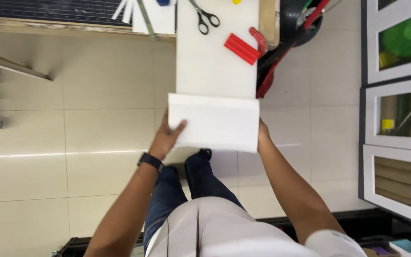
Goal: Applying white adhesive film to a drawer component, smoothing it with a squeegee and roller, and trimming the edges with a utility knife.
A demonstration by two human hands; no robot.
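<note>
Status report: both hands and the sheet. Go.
Left hand grips folded white sheet, thumb on top. Right hand mostly hidden at its right edge. Black scissors, red block lie beyond.

A wooden table (267, 19) carries a white board (215, 71) — scissors (204, 18) and a red block (241, 48) lie on it.

Open tiled floor (96, 143) fills the left and centre of the frame, with nothing standing there. The folded white sheet (214, 123) hangs off the desk (63, 24) edge at upper centre. On the sheet lie scissors (204, 19) and a red block (241, 48) (both near its top). White-framed cabinets (398, 119) close off the right side, well apart from the sheet.
</note>
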